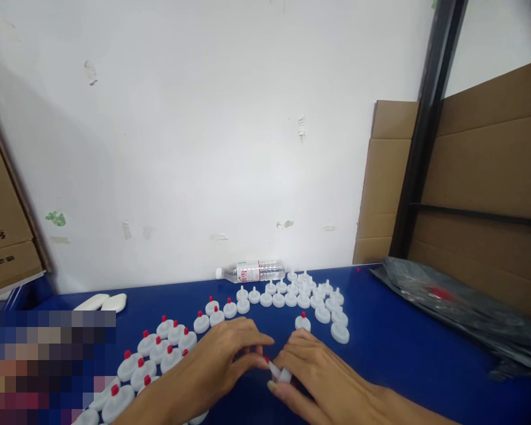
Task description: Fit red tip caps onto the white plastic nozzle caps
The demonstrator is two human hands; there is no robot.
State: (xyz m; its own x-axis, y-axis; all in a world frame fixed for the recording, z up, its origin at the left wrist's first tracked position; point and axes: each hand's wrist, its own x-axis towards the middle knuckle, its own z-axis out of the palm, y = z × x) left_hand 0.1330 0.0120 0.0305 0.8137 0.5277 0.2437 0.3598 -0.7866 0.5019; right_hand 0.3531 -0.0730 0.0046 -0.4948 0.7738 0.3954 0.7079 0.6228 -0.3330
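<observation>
Over the table's front middle, my right hand (312, 366) is closed around a white nozzle cap (284, 375), mostly hidden by the fingers. My left hand (234, 357) meets it from the left, thumb and bent fingers pinched at a small red tip (266, 358) on the nozzle's end. Just beyond my right hand stands a white cap with a red tip (303, 321). Many more red-tipped white caps (158, 349) stand upright to the left, some partly covered by my left forearm. White caps with bare nozzles (291, 299) cluster behind my hands to the right.
A clear plastic bottle (261, 271) lies against the wall on the blue table (380, 348). Dark plastic bags (460, 319) lie at the right. Two white oval pieces (114, 303) rest at the left. Cardboard (487, 177) and a black post (425, 136) stand on the right.
</observation>
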